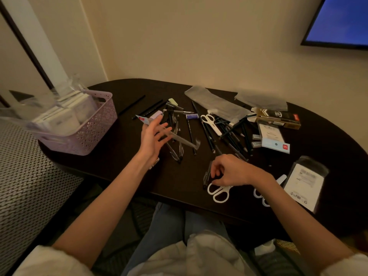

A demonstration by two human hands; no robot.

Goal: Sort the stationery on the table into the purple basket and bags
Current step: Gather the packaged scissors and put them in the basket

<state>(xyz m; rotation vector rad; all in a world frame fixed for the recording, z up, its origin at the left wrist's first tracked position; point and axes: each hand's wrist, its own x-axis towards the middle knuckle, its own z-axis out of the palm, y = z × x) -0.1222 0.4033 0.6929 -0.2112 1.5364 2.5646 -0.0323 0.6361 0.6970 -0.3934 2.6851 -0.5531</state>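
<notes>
My left hand (154,136) hovers open, fingers spread, over a heap of pens (175,136) and a clear ruler (183,141) in the middle of the dark table (123,156). My right hand (229,172) is curled and pinches a dark pen (207,175) near the front edge, just above white scissors (218,193). The purple basket (89,128) stands at the table's left end, holding white packets. Two clear bags (217,104) (260,100) lie at the back.
Dark pencils (235,134) and second white scissors (211,121) lie right of centre. Boxes (278,117), erasers (256,140) and packaged cards (304,184) fill the right side. A woven seat (25,176) sits to the left, a screen (338,20) on the wall.
</notes>
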